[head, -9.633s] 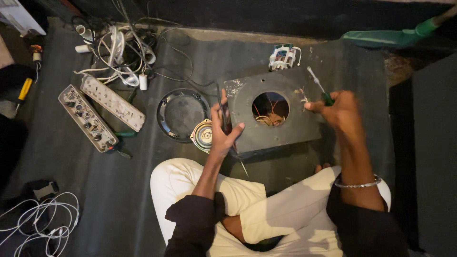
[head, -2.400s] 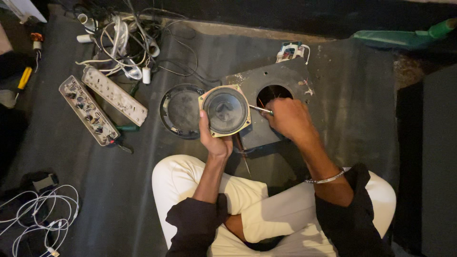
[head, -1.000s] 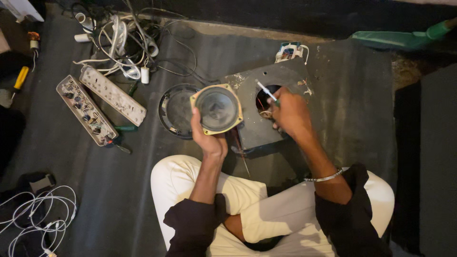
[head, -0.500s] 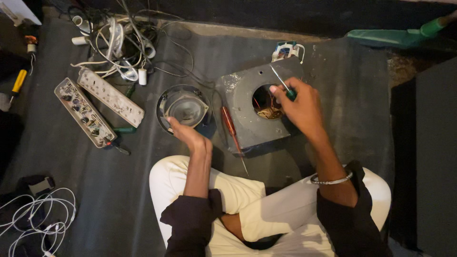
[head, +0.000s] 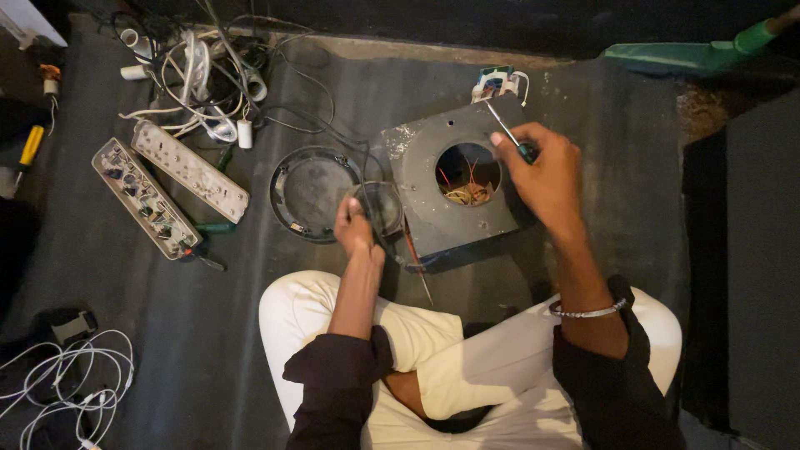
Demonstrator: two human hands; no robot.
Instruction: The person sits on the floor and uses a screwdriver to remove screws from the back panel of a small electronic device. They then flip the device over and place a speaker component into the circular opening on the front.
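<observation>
A dark square speaker box (head: 454, 183) with a round hole lies on the floor in front of my crossed legs; loose coloured wires show inside the hole. My right hand (head: 542, 171) is over the box's right side, closed around a small green-handled screwdriver (head: 508, 133) that points up and to the left. My left hand (head: 357, 227) holds the round speaker driver (head: 379, 208) low at the box's left edge. Just left of it lies a round black grille ring (head: 310, 193). A red-handled screwdriver (head: 414, 254) lies by the box's near corner.
Two white power strips (head: 167, 183), one opened, lie at the left. A tangle of white and black cables (head: 204, 75) sits at the back left, more white wire (head: 58, 375) at the bottom left. A small white part (head: 498, 82) lies behind the box, a green tool (head: 692, 52) at the top right.
My left hand has lowered the speaker driver from above the box down to the floor beside the grille ring. My right hand has shifted right over the box, still holding the screwdriver.
</observation>
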